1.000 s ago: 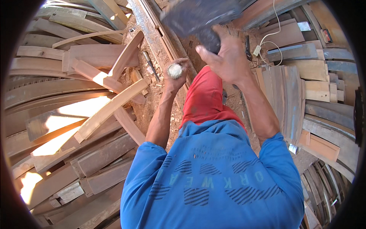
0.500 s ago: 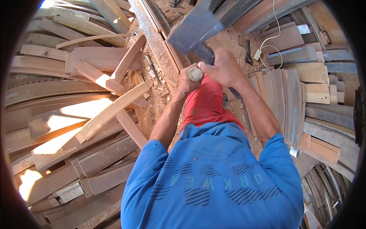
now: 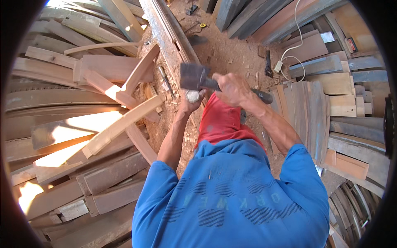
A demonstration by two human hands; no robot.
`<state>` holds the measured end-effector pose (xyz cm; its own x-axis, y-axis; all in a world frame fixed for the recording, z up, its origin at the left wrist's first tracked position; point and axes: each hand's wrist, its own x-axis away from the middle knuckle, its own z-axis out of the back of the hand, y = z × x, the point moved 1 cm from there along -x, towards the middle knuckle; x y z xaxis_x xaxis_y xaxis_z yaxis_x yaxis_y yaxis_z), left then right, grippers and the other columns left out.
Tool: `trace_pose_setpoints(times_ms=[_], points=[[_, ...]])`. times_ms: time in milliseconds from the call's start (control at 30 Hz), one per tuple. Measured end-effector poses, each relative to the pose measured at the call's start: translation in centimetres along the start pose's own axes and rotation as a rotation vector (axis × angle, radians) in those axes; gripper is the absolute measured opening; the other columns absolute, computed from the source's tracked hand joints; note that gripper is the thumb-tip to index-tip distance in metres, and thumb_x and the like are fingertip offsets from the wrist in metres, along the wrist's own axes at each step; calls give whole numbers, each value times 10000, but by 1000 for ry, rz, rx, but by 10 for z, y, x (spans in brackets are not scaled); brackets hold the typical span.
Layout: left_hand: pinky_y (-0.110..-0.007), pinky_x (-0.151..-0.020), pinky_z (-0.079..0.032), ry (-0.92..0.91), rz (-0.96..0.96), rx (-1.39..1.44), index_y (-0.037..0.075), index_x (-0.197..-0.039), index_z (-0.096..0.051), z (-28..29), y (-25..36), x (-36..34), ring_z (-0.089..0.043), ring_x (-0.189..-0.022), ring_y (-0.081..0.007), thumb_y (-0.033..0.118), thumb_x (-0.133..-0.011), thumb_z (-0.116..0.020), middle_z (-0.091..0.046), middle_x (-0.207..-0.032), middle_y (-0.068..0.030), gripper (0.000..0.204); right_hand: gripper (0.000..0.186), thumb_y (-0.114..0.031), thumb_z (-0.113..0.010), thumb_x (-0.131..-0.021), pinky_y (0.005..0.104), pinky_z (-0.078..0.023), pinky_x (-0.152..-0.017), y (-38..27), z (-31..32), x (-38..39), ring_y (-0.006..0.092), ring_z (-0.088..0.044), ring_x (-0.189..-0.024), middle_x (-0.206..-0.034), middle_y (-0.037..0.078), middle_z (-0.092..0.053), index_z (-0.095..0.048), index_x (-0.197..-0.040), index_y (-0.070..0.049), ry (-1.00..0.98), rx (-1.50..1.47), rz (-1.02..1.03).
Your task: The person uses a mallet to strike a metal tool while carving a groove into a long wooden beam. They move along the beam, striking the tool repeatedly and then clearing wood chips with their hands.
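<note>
Remotely, I saw a dark, block-headed mallet, its grip inside the curled fingers of the right hand, its head leftward, beyond a pale-ended handle clasped in the left hand.

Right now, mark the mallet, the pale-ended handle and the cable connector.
Mallet (image 3: pixel 194 75): head view, on its dark block.
Pale-ended handle (image 3: pixel 192 96): head view, on its round end.
Cable connector (image 3: pixel 278 66): head view, on its body.
</note>
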<state>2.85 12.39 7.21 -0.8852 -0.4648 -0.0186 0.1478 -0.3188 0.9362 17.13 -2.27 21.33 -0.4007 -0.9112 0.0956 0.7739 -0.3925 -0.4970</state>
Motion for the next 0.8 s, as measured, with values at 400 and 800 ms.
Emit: trace_pose_setpoints(times_ms=[400,800], points=[[-265,-719,-556,231,33,127,54,-975,-739,16,75,-62,-664,-784,-89,177,-920,-736,-726,-865,-22,135,140,-124,-783,-846,279,-474,-562,-47,106,30,68,-566,-618,-689,-14,-633,-666,-837,-48,818,-714,134],[-261,-739,-536,58,51,38,56,-963,-726,0,37,-70,-661,-813,-97,150,-905,-733,-720,-871,-24,111,132,41,-733,-868,268,-487,-556,-22,110,39,110,-617,-612,-774,49,-665,-645,-934,-32,883,-881,169]])
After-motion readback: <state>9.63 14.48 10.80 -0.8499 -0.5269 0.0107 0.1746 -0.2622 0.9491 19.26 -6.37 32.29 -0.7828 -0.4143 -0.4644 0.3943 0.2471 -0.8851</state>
